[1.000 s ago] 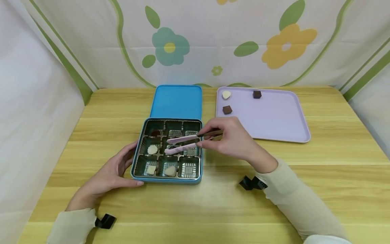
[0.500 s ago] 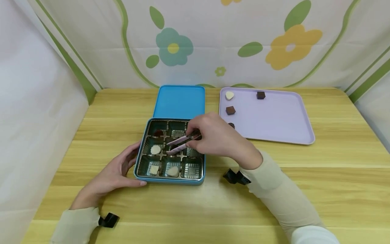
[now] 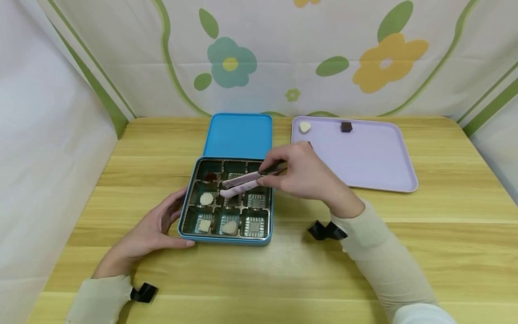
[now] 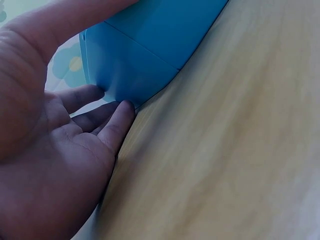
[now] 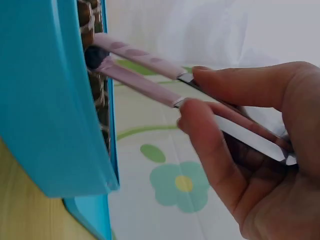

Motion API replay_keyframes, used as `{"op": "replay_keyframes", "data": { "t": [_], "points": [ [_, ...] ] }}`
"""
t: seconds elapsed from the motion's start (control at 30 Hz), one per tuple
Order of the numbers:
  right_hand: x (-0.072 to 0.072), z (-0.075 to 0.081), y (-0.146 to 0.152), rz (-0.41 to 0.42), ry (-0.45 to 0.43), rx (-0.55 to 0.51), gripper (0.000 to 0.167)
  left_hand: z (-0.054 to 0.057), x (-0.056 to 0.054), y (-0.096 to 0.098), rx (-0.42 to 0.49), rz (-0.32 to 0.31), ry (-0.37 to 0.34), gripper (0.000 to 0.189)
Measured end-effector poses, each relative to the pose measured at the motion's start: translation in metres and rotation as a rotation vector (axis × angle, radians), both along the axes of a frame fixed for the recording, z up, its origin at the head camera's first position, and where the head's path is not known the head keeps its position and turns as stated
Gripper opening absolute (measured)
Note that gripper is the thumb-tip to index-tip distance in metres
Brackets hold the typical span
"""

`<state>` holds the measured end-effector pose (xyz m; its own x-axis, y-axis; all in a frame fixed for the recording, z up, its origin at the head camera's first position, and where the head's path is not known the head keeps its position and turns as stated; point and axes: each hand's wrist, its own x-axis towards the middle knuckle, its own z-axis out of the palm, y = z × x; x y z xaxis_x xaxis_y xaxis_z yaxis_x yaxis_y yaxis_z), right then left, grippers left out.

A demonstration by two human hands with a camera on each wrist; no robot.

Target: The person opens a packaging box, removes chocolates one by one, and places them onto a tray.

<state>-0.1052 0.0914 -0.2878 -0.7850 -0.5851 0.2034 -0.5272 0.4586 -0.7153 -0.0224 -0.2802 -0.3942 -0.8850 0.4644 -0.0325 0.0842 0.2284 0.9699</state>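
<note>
Pink tongs (image 3: 241, 188) reach into a blue tin (image 3: 224, 241), centre of the frame.
The right hand (image 3: 301, 173) pinches them, tips parted; one dark piece (image 5: 94, 57) seems to sit between. The left hand (image 3: 155, 229), thumb and bent fingers spread, holds the tin's lower-left corner. Among nine compartments (image 3: 253, 223) lie three pale pieces (image 3: 206, 198) and one reddish (image 3: 210, 177). One blue lid (image 3: 238, 135) lies behind, one lilac tray (image 3: 368, 157) upper right; wooden tabletop (image 3: 457, 225), flowered cloth (image 3: 275, 31) beyond.
</note>
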Motion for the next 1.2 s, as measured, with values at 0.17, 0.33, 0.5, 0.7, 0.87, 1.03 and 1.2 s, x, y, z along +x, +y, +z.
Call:
{"op": "replay_keyframes", "data": {
  "t": [0.17, 0.33, 0.5, 0.7, 0.87, 1.03, 1.2],
  "points": [
    [-0.004, -0.002, 0.009, -0.056, -0.160, -0.110, 0.008, 0.000, 0.000, -0.001, -0.006, 0.006, -0.005, 0.118],
    [-0.010, -0.006, 0.014, -0.059, -0.235, -0.165, 0.007, -0.001, 0.000, 0.001, -0.010, 0.009, -0.003, 0.118],
    [-0.013, -0.008, 0.022, -0.117, -0.298, -0.213, 0.009, 0.001, -0.002, 0.005, -0.010, 0.005, -0.012, 0.118],
    [-0.013, -0.011, 0.036, -0.177, -0.327, -0.260, 0.015, 0.002, -0.004, 0.006, -0.020, 0.003, -0.039, 0.118],
    [-0.011, -0.020, 0.059, -0.232, -0.338, -0.288, 0.018, 0.002, -0.004, 0.004, -0.014, -0.005, -0.021, 0.118],
    [-0.008, -0.031, 0.083, -0.283, -0.334, -0.357, 0.015, 0.003, -0.002, -0.001, -0.015, -0.005, -0.003, 0.119],
    [-0.009, -0.036, 0.091, -0.283, -0.381, -0.427, 0.010, 0.004, 0.002, -0.006, -0.009, 0.015, -0.004, 0.120]
  ]
}}
